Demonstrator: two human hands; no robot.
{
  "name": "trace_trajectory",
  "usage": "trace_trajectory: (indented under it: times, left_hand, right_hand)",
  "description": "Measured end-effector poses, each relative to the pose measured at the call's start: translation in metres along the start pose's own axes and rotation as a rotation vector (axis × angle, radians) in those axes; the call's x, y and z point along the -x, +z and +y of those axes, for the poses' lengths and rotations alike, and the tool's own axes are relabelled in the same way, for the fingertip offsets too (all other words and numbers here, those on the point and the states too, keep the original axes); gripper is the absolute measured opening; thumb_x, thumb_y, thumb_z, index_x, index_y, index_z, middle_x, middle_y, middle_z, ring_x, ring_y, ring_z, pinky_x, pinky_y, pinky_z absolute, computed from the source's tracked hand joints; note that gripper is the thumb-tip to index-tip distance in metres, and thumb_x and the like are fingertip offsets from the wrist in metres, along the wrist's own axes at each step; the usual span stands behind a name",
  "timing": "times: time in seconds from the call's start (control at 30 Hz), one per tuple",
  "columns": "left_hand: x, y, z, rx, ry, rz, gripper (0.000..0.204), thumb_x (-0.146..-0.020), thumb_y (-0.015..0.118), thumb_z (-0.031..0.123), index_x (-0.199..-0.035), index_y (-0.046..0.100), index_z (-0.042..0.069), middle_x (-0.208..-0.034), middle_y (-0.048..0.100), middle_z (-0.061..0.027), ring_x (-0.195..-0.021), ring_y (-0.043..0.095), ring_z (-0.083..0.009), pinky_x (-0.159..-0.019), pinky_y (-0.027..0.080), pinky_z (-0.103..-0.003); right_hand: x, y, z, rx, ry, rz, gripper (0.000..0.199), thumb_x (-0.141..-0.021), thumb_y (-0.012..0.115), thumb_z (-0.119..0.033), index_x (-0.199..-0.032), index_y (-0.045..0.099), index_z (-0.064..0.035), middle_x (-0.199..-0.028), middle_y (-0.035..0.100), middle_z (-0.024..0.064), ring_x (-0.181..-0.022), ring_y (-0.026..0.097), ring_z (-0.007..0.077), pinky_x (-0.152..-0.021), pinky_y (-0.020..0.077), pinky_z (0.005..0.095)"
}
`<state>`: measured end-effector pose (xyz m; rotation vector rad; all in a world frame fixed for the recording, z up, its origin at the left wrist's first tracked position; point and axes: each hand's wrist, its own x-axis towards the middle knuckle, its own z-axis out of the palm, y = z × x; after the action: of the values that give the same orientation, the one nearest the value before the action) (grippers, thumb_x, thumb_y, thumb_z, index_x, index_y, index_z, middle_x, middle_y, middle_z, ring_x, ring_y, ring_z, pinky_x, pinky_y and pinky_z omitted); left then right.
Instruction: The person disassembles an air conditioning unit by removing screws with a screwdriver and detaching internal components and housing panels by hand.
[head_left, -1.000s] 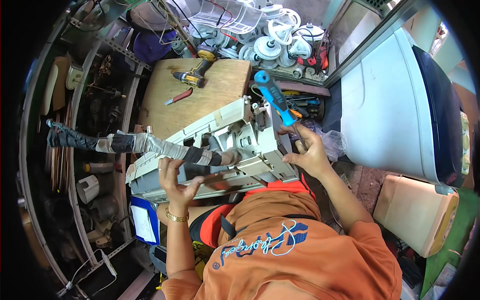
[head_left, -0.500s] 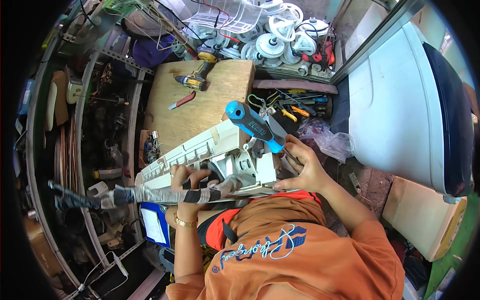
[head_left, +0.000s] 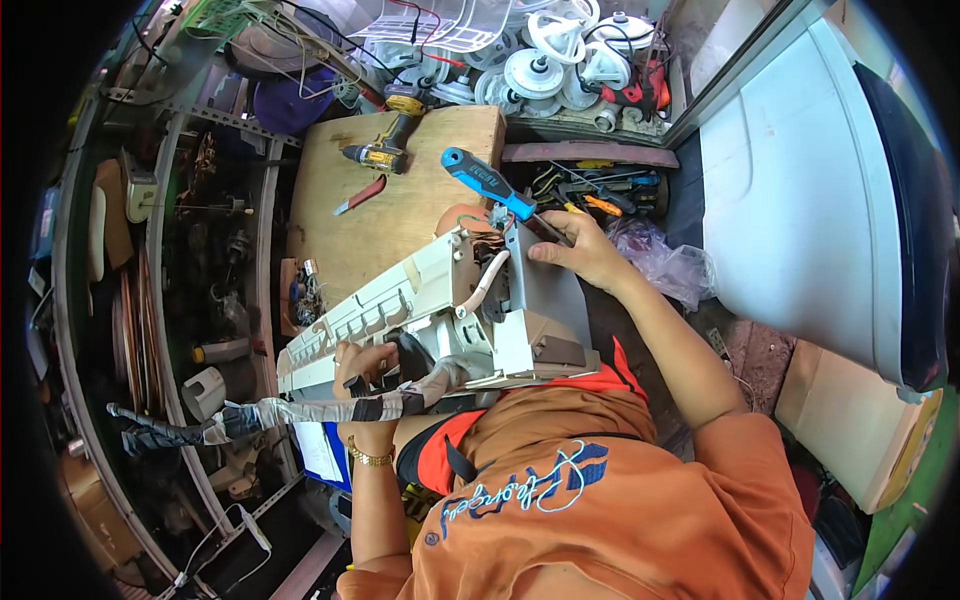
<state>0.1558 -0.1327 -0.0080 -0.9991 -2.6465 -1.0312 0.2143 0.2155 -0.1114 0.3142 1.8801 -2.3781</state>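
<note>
A white air conditioner indoor unit (head_left: 535, 340) lies slanted across my lap, its casing off and a grey metal end part (head_left: 545, 282) exposed. Pinched by the shaft in my right hand (head_left: 585, 250) is a screwdriver (head_left: 485, 182) with a blue and dark grey handle pointing up and left. That hand is at the far corner of the metal part, near copper wires. My left hand (head_left: 366, 368) curls around the unit's near side, partly hidden by it. Just below, a pipe wrapped in grey tape (head_left: 310, 409) runs out to the left.
A wooden board (head_left: 400, 215) ahead carries a yellow cordless drill (head_left: 388, 140) and a red-handled cutter (head_left: 360, 194). Behind are white plastic pulley-like parts (head_left: 533, 72). Hand tools (head_left: 605, 203) and a plastic bag (head_left: 660, 265) lie to the right. Metal shelving (head_left: 165, 290) stands left; a large white panel (head_left: 800, 200) right.
My right hand has moved away from me with the screwdriver, to the unit's far corner. The unit's end has tipped, so its metal part and wires show more. My left hand has closed in on it.
</note>
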Motion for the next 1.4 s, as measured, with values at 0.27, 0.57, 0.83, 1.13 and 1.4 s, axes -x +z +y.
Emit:
trace_trajectory:
  times: [0.27, 0.57, 0.83, 1.13, 1.4]
  left_hand:
    - [0.019, -0.013, -0.008, 0.041, 0.047, -0.013, 0.020, -0.074, 0.077, 0.003, -0.090, 0.068, 0.009, -0.072, 0.051, -0.0049, -0.070, 0.050, -0.0224, -0.061, 0.042, -0.034]
    - [0.029, -0.040, -0.126, -0.003, -0.517, 0.413, 0.023, -0.100, 0.058, 0.018, -0.109, 0.062, -0.003, -0.083, 0.046, -0.0003, -0.073, 0.039, -0.0129, -0.066, 0.036, -0.030]
    - [0.128, -0.122, -0.295, -0.003, -1.627, -0.061, 0.056, -0.081, 0.063, 0.069, -0.066, 0.056, 0.015, -0.056, 0.037, 0.0035, -0.044, 0.031, -0.0120, -0.042, 0.019, -0.033]
    - [0.146, -0.116, -0.287, 0.548, -1.817, 0.136, 0.063, -0.080, 0.059, 0.080, -0.096, 0.069, 0.019, -0.076, 0.062, 0.0005, -0.064, 0.053, -0.0168, -0.063, 0.039, -0.032]
    - [0.125, -0.093, -0.307, 0.928, -1.579, 0.412, 0.040, -0.094, 0.059, 0.049, -0.107, 0.064, 0.011, -0.097, 0.071, -0.0077, -0.089, 0.068, -0.0289, -0.084, 0.055, -0.046]
  right_hand:
    - [0.007, -0.007, 0.006, -0.153, 0.005, -0.063, 0.058, -0.080, 0.088, -0.025, -0.124, 0.064, 0.0039, -0.111, 0.067, 0.0007, -0.098, 0.060, 0.0076, -0.087, 0.0482, 0.0242]
    - [0.025, -0.006, 0.005, -0.199, -0.068, 0.042, 0.054, -0.082, 0.087, -0.019, -0.127, 0.065, 0.0023, -0.116, 0.069, 0.0014, -0.103, 0.062, 0.0090, -0.092, 0.0471, 0.0246]
    - [0.022, 0.029, -0.015, -0.029, -0.192, 0.156, 0.046, -0.089, 0.077, -0.022, -0.126, 0.065, 0.0024, -0.116, 0.070, 0.0039, -0.104, 0.062, 0.0116, -0.094, 0.0461, 0.0274]
    - [-0.003, 0.032, 0.016, 0.119, -0.311, 0.355, 0.019, -0.104, 0.061, -0.017, -0.110, 0.069, -0.0018, -0.098, 0.067, 0.0020, -0.092, 0.058, 0.0098, -0.085, 0.0445, 0.0260]
    - [-0.001, 0.036, 0.028, 0.048, -0.277, 0.479, 0.025, -0.105, 0.060, -0.026, -0.112, 0.069, -0.0030, -0.098, 0.068, -0.0011, -0.090, 0.056, 0.0068, -0.083, 0.0451, 0.0267]
